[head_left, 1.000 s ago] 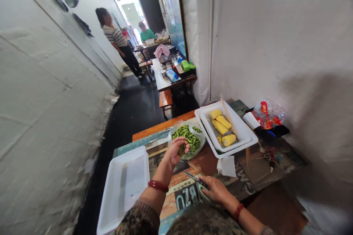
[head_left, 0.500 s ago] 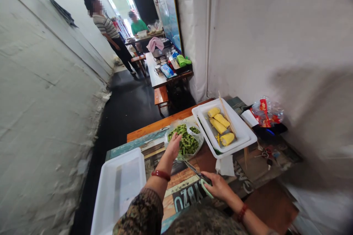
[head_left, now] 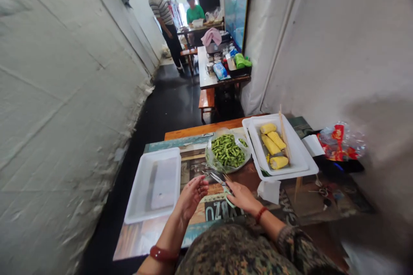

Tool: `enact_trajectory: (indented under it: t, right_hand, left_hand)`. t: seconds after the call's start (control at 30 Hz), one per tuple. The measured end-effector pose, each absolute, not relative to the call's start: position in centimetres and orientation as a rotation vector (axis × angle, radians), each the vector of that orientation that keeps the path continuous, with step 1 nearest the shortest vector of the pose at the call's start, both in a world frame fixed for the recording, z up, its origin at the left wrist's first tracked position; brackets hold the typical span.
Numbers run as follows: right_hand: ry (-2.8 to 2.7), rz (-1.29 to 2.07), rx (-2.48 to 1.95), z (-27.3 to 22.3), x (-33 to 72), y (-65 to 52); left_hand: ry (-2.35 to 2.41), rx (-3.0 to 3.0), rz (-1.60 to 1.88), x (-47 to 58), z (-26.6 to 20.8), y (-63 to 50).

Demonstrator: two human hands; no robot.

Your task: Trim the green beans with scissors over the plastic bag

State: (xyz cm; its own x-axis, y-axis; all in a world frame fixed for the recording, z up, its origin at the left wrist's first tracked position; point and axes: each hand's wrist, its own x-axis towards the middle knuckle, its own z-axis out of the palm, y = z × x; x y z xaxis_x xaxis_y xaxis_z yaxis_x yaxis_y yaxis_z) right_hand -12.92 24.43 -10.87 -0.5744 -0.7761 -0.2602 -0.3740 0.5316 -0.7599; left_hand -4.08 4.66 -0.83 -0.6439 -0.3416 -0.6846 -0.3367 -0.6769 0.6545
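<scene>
My right hand (head_left: 241,197) grips scissors (head_left: 229,198) with pale green handles. Their metal blades point away from me and to the left, over the table. A thin brownish piece shows beside the blades; I cannot make out what it is. My left hand (head_left: 192,194) hovers to the left of the blade tips, palm turned inward and fingers loosely bent and apart, with nothing visible in it. Beyond both hands, green bean pods (head_left: 227,150) fill a clear plastic bag (head_left: 212,164) on the patterned table (head_left: 193,234).
At left stands a white plastic tub (head_left: 137,206). On the right, a white tray (head_left: 310,171) holds corn pieces (head_left: 279,163) and wooden sticks (head_left: 284,135). A paper tissue (head_left: 269,191), keys (head_left: 326,201) and red-and-clear packaging (head_left: 342,142) lie nearby. Two people are farther back.
My left hand has drawn back from over the bean pods toward me, beside the scissors. My right hand still holds the scissors. The view has shifted, so the whole tub shows.
</scene>
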Motion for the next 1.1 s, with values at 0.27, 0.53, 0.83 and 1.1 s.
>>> enact_trajectory:
  t: [0.27,0.53,0.83,1.1]
  right_hand:
    - [2.106,-0.999,-0.845,-12.9,-9.3,25.0]
    - [2.302,-1.212,-0.690,-12.7,-11.6,36.7]
    - [2.750,-1.151,0.294,-17.3,-9.9,50.2]
    - [2.832,-1.030,0.426,-19.5,-16.6,53.4]
  left_hand:
    - [-1.205,1.471,-2.461,0.9,-1.4,5.7]
    - [-1.295,1.514,-2.423,-0.3,-1.9,6.2]
    - [-1.527,1.392,-2.559,-5.0,-1.2,9.8]
    - [-1.612,1.381,-2.585,-7.3,0.2,12.3]
